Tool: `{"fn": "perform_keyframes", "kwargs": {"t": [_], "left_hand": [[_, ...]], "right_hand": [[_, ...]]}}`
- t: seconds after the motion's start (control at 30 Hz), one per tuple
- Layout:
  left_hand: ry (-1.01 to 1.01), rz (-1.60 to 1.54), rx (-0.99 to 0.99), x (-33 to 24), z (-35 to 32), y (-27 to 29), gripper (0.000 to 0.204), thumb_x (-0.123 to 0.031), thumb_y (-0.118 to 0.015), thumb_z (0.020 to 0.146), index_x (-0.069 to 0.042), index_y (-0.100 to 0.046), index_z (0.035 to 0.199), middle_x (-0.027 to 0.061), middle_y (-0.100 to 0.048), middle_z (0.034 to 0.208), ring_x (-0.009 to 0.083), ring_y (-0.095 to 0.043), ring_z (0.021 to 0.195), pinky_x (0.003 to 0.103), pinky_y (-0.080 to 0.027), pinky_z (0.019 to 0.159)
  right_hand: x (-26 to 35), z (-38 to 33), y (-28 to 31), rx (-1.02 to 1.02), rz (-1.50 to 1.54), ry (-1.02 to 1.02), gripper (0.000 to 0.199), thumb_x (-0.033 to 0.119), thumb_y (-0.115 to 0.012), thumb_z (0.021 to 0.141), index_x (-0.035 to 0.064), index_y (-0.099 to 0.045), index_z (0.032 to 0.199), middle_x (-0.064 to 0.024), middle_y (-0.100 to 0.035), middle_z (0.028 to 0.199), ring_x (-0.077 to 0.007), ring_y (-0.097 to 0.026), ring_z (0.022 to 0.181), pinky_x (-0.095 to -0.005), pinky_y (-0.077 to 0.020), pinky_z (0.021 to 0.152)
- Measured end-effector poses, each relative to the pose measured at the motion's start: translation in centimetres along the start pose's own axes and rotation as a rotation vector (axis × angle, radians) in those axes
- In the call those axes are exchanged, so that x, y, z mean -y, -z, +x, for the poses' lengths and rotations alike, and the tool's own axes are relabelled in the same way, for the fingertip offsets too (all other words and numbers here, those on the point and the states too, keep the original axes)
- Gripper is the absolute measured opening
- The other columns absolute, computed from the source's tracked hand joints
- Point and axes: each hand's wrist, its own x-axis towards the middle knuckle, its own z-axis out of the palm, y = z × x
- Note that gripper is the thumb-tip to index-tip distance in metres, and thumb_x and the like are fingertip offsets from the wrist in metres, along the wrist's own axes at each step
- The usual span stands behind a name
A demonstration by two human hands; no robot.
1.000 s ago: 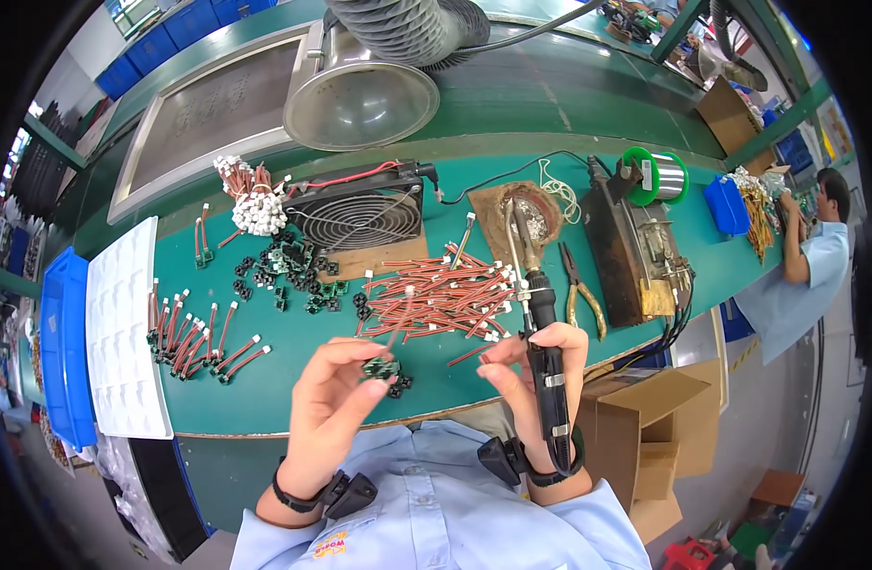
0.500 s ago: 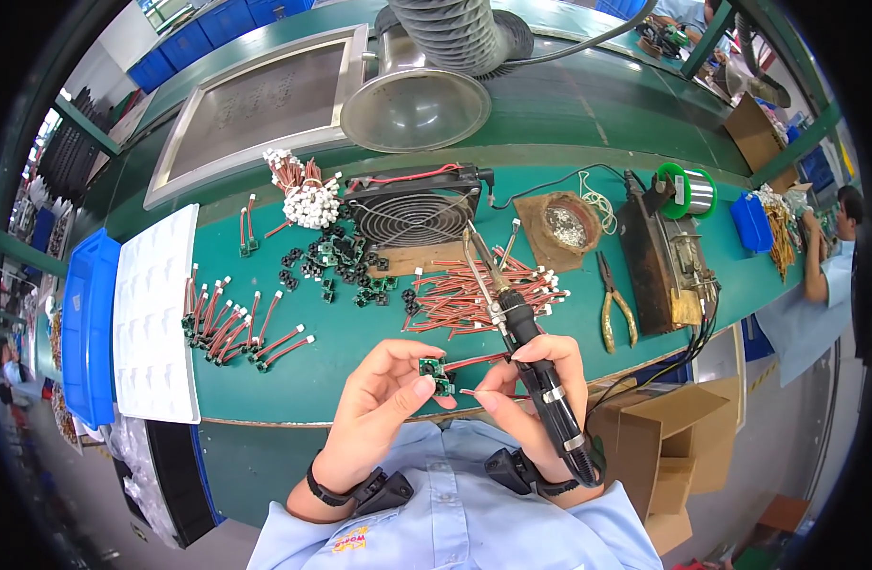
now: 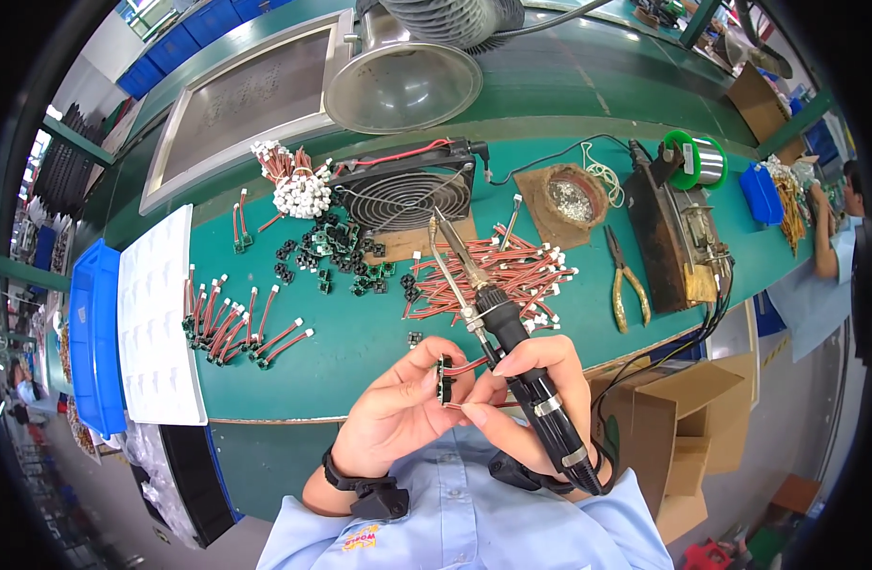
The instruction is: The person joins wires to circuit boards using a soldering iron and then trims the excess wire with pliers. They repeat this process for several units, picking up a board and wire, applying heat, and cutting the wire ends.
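Between the thumb and fingers of my left hand [image 3: 390, 410] is a small green circuit board [image 3: 444, 380], turned edge-on. My right hand [image 3: 538, 394] is wrapped round the black handle of a soldering iron [image 3: 504, 321], whose tip points up and away over the bench. The same right hand's thumb and finger pinch a thin wire [image 3: 498, 406] against the board's lower end. A red wire [image 3: 469, 367] runs from the board's upper part toward the right hand. Beyond my hands lies a pile of red-and-brown wire leads [image 3: 493, 290] with white connectors.
A black fan [image 3: 407, 195] stands behind loose circuit boards [image 3: 336, 249]. Wired boards [image 3: 222, 328] lie left, near a white tray [image 3: 155, 323] and blue bin [image 3: 95, 337]. To the right are a solder-scrap dish [image 3: 575, 199], pliers [image 3: 624, 285], soldering station [image 3: 666, 237] and solder spool [image 3: 697, 161].
The circuit board has turned from facing up to edge-on in my left hand. My right hand has brought the wire up to it, and the iron's tip has shifted left.
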Motion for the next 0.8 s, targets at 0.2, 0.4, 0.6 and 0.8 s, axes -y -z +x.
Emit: {"fn": "perform_keyframes", "kwargs": {"t": [0.2, 0.4, 0.6, 0.8], "left_hand": [[0.003, -0.115, -0.011, 0.42, -0.02, 0.12, 0.024, -0.011, -0.056, 0.085, -0.006, -0.044, 0.106, 0.0091, -0.050, 0.084, 0.0195, -0.050, 0.077, 0.031, -0.042, 0.061], [0.007, -0.101, 0.092, 0.26, -0.19, 0.63, 0.025, -0.014, -0.054, 0.088, -0.006, -0.043, 0.110, 0.0079, -0.048, 0.084, 0.0221, -0.051, 0.085, 0.037, -0.041, 0.081], [-0.007, -0.038, 0.010, 0.46, -0.35, 0.38, 0.028, -0.018, -0.054, 0.090, -0.006, -0.043, 0.113, 0.0080, -0.046, 0.083, 0.0254, -0.051, 0.088, 0.037, -0.042, 0.086], [-0.027, 0.029, -0.058, 0.51, -0.51, 0.87, 0.029, -0.017, -0.055, 0.089, -0.006, -0.043, 0.113, 0.0071, -0.045, 0.080, 0.0222, -0.050, 0.082, 0.034, -0.044, 0.078]], "right_hand": [[0.08, -0.21, -0.29, 0.024, 0.002, -0.022, 0.041, -0.009, -0.064, 0.075, 0.0034, -0.037, 0.103, -0.0114, -0.059, 0.080, -0.0162, -0.064, 0.075, -0.0277, -0.0529, 0.064], [-0.04, -0.12, -0.65, -0.009, 0.041, 0.022, 0.041, -0.009, -0.065, 0.074, 0.0029, -0.039, 0.102, -0.0108, -0.060, 0.079, -0.0157, -0.065, 0.075, -0.0273, -0.0532, 0.063], [-0.25, 0.10, -0.77, -0.058, -0.008, 0.113, 0.041, -0.008, -0.069, 0.072, 0.0023, -0.042, 0.101, -0.0094, -0.061, 0.076, -0.0148, -0.065, 0.071, -0.0256, -0.0519, 0.059], [-0.35, 0.27, -0.56, -0.056, -0.015, 0.132, 0.041, -0.006, -0.071, 0.071, 0.0028, -0.043, 0.100, -0.0080, -0.062, 0.073, -0.0137, -0.065, 0.069, -0.0246, -0.0515, 0.058]]}}
